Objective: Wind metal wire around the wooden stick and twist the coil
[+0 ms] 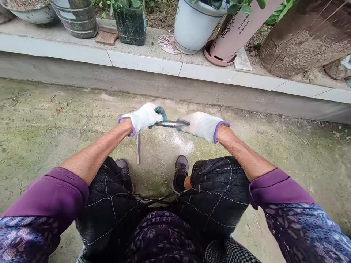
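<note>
While the left hand (141, 117) and right hand (202, 126) clench a metal rod (168, 124), a green jug (131, 27) holds a plant (118, 4).

Loving the colours here: white knit gloves (144, 117) with purple cuffs (216, 131) and green-dipped fingers (160, 112), a dull silver metal bar (168, 124), black trousers (109, 215) with white windowpane stitching, and purple sleeves (276, 188) running into a blue floral print.
</note>
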Motion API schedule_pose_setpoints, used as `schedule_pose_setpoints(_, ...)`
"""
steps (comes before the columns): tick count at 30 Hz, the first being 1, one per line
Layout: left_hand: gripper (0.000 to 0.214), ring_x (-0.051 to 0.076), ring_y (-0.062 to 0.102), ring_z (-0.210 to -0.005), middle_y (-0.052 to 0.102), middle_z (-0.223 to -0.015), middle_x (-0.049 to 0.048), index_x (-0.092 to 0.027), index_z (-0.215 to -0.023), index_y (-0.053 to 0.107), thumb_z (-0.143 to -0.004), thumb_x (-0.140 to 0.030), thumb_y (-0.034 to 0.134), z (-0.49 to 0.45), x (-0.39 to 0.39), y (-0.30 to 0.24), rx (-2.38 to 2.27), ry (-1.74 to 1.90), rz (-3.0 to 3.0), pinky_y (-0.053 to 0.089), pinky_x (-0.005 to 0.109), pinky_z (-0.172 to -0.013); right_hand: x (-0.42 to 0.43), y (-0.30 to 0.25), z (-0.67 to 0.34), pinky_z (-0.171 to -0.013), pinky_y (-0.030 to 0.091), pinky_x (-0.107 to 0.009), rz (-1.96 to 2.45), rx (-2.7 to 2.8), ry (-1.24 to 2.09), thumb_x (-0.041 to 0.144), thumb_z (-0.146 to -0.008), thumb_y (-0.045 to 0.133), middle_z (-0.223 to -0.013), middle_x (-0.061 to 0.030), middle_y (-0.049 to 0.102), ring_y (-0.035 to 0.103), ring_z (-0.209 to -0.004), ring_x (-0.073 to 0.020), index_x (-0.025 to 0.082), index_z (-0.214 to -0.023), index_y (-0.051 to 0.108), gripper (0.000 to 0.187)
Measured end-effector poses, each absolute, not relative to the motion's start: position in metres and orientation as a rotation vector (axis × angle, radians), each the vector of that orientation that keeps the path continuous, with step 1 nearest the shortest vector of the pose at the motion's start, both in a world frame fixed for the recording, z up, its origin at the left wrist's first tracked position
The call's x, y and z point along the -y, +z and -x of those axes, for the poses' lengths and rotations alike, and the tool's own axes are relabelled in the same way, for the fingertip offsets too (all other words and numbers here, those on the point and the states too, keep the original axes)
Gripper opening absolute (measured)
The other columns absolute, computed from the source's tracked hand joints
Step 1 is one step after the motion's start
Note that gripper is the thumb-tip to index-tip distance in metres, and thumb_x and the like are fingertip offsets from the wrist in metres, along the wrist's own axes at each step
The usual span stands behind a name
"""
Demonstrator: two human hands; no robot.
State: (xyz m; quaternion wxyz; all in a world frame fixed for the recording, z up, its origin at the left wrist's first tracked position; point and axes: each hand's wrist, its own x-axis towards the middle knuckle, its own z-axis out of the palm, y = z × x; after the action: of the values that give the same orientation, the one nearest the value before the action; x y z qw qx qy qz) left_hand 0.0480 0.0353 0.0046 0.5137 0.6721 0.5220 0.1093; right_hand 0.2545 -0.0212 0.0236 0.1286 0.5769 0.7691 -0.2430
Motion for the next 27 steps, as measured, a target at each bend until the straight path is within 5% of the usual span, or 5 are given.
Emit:
schedule_pose_setpoints(5,0.009,0.006,0.041,-0.043,0.051,-0.05,-0.0038,-0.013,-0.071,0.067,-0.075,-0.008,0.061,-0.051,-0.033,0.009,-1.307,0.344,-1.476,0.032,0.02,-0.044,0.028,0.026,-0.231,-0.06,0.039,-0.03,-1.658,-2.238,-0.416,0.044,-0.093,0.047,-0.09,-0.0084,0.072,0.064,-0.075,-0.0219,0.023,-0.112,0.069,0.035)
schedule_pose_setpoints(14,0.001,0.005,0.045,-0.04,0.06,-0.055,-0.0006,-0.011,-0.078,0.068,-0.078,-0.011,0.068,-0.048,-0.024,0.004,-1.2,0.514,-1.26,0.039,0.022,-0.043,-0.007,0.011,-0.247,-0.063,0.041,-0.029,-1.968,-2.238,-0.432,0.044,-0.093,0.051,-0.09,-0.0091,0.071,0.062,-0.075,-0.0201,0.021,-0.115,0.069,0.037)
schedule_pose_setpoints(17,0.006,0.007,0.05,-0.042,0.063,-0.06,0.0013,-0.011,-0.084,0.069,-0.08,-0.011,0.065,-0.042,-0.023,-0.001,-1.132,0.499,-1.207,0.046,0.025,-0.048,-0.009,0.013,-0.257,-0.055,0.042,-0.026,-2.19,-2.278,-0.728,0.041,-0.091,0.054,-0.079,-0.006,0.067,0.055,-0.062,-0.0143,0.018,-0.113,0.069,0.035)
schedule_pose_setpoints(20,0.008,0.008,0.052,-0.044,0.062,-0.06,0.0013,-0.011,-0.085,0.069,-0.079,-0.011,0.064,-0.038,-0.024,-0.005,-1.086,0.493,-1.208,0.049,0.026,-0.051,0.002,0.023,-0.257,-0.041,0.037,-0.022,-2.312,-2.183,-1.402,0.043,-0.09,0.057,-0.065,-0.0003,0.058,0.043,-0.045,-0.0086,0.016,-0.116,0.067,0.038)
schedule_pose_setpoints(27,0.009,0.008,0.051,-0.05,0.057,-0.056,-0.0023,-0.012,-0.07,0.063,-0.071,-0.004,0.063,-0.037,-0.036,0.001,-1.146,0.505,-1.397,0.044,0.021,-0.049,0.025,0.038,-0.257,-0.031,0.033,-0.02,-1.759,-2.034,-2.155,0.052,-0.079,0.068,-0.056,0.0032,0.052,0.039,-0.037,-0.0068,0.011,-0.114,0.066,0.053)
